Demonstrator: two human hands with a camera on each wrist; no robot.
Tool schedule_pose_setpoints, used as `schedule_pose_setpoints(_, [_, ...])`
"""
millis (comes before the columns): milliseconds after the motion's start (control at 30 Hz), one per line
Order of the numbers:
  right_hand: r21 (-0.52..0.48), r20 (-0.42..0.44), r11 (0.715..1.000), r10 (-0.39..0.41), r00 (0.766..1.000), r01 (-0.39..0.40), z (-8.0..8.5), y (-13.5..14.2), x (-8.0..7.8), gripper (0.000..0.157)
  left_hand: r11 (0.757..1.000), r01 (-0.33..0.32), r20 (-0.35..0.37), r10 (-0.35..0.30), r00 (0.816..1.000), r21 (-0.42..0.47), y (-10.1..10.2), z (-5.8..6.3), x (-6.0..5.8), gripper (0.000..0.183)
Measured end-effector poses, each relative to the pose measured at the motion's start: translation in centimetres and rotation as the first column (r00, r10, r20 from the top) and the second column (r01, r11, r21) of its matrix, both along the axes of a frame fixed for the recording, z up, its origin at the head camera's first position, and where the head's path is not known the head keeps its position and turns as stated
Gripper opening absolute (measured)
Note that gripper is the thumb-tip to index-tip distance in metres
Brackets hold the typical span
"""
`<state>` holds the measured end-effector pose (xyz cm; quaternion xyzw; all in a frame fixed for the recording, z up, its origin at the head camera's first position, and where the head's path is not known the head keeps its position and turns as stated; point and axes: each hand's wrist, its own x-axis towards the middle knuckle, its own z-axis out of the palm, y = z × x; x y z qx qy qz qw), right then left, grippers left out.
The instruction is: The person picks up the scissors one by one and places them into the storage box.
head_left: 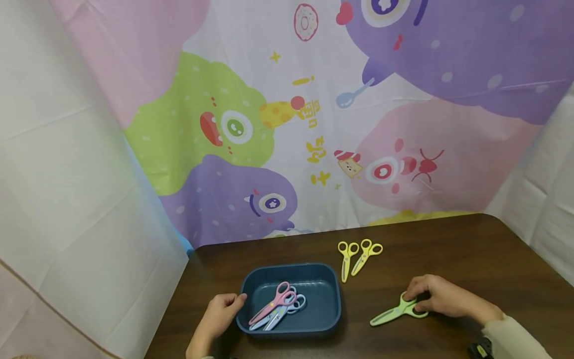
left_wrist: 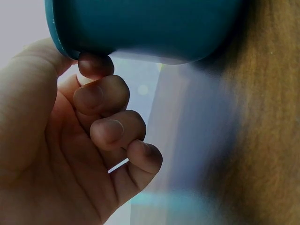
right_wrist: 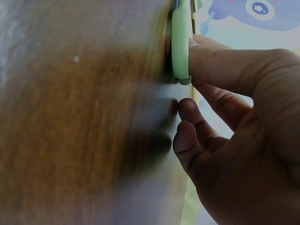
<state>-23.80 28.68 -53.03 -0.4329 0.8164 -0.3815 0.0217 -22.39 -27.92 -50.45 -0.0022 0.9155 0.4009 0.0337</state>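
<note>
My left hand pinches the left rim of a dark blue plastic bin, thumb over the edge and forefinger against the outer wall. In the left wrist view its other fingers curl loosely below the bin. Pink scissors lie across light blue scissors inside, toward the bin's left side. To the right, my right hand holds green scissors by their handle loops, the blades pointing left. The right wrist view shows the thumb against the green handle, close over the table.
Two yellow scissors, one upright and one slanted, lie beyond the bin's right back corner. The dark wooden table ends at a cartoon-printed cloth. A white cloth hangs at the left.
</note>
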Motion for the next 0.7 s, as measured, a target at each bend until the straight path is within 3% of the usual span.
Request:
schedule_pose_setpoints(300, [-0.026, 0.033, 0.998, 0.057, 0.998, -0.056, 0.20, -0.09, -0.10, 0.024, 1.000, 0.008, -0.001, -0.008, 1.000, -0.002, -0.03, -0.01, 0.04, 0.047])
schedule_pose_setpoints(700, [0.018, 0.043, 0.999, 0.041, 0.998, -0.042, 0.13, -0.37, -0.43, 0.024, 1.000, -0.001, 0.010, 0.001, 1.000, -0.006, -0.02, 0.03, 0.00, 0.047])
